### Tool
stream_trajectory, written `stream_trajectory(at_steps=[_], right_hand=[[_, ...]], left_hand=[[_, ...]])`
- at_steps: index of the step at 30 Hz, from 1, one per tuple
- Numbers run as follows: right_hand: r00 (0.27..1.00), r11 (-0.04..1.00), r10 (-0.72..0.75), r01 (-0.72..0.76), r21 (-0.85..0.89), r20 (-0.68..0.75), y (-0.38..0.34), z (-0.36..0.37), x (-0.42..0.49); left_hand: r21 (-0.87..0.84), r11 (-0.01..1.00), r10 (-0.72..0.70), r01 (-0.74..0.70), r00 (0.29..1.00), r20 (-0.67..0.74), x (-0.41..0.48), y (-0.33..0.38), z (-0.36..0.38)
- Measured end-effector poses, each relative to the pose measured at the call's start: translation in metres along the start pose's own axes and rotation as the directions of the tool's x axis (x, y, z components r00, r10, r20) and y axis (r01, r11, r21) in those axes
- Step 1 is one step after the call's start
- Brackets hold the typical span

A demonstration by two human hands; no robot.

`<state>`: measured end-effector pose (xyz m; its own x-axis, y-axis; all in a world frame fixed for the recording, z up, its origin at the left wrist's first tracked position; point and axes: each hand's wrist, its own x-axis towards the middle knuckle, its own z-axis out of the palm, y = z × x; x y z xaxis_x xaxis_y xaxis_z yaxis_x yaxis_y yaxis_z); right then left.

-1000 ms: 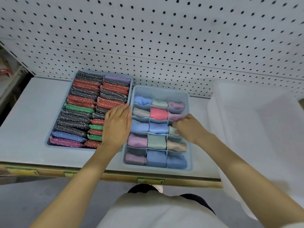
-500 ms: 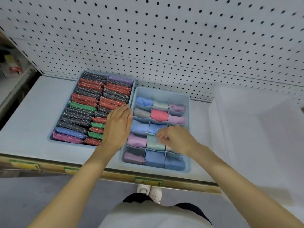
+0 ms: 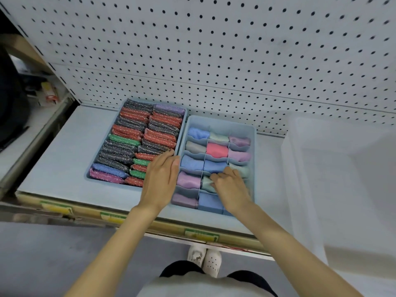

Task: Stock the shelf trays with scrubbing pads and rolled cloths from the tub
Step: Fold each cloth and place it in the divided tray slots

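Fingers L (image 3: pixel 166 166) flat on tray (image 3: pixel 220 123) rim | fingers R (image 3: pixel 217 177) pinch cloth (image 3: pixel 205 183) (mid cell)

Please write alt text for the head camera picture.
A person's right hand touches a green rolled cloth in a divided blue tray; the left hand lies flat where it meets the scrubbing pad tray. A white tub stands beside them.
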<state>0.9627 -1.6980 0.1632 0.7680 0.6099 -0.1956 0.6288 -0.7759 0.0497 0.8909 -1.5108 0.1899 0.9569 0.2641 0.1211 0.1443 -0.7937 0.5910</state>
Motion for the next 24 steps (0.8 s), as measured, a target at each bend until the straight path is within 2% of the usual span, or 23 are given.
stream_trajectory(at_steps=[4,7,11,14,17,20,22,24], right_hand=[[0.997,0.994,-0.06,0.063,0.092,-0.04,0.004,-0.003,-0.002],[0.996,0.964,-0.015,0.038,0.263,-0.089,0.008,-0.008,-0.007],[0.989,0.873,-0.003,0.074,0.482,-0.147,0.01,-0.028,-0.007],[0.988,0.796,-0.025,0.113,0.595,-0.154,-0.001,-0.053,0.007],[0.985,0.758,-0.094,0.167,0.631,-0.147,-0.039,-0.069,0.022],[0.978,0.745,-0.135,0.207,0.634,-0.16,-0.102,-0.076,0.037],[0.973,0.787,-0.085,0.197,0.584,-0.214,-0.139,-0.071,0.056],[0.971,0.878,0.011,0.105,0.467,-0.239,-0.156,-0.059,0.082]], left_hand=[[0.048,0.999,-0.021,0.016,0.995,0.095,-0.01,0.0,0.003],[0.052,0.998,-0.04,0.034,0.991,0.127,-0.018,0.004,0.001],[-0.026,0.988,-0.153,0.154,0.988,0.022,-0.026,0.002,-0.018],[-0.004,0.98,-0.197,0.197,0.978,-0.066,-0.031,-0.021,-0.04],[0.172,0.97,-0.16,0.172,0.984,-0.077,-0.024,-0.054,-0.066],[0.351,0.934,-0.065,0.061,0.998,-0.002,0.001,-0.086,-0.085],[0.414,0.91,-0.007,-0.022,0.998,0.067,0.022,-0.105,-0.088],[0.445,0.892,0.025,-0.086,0.99,0.141,0.04,-0.122,-0.084]])
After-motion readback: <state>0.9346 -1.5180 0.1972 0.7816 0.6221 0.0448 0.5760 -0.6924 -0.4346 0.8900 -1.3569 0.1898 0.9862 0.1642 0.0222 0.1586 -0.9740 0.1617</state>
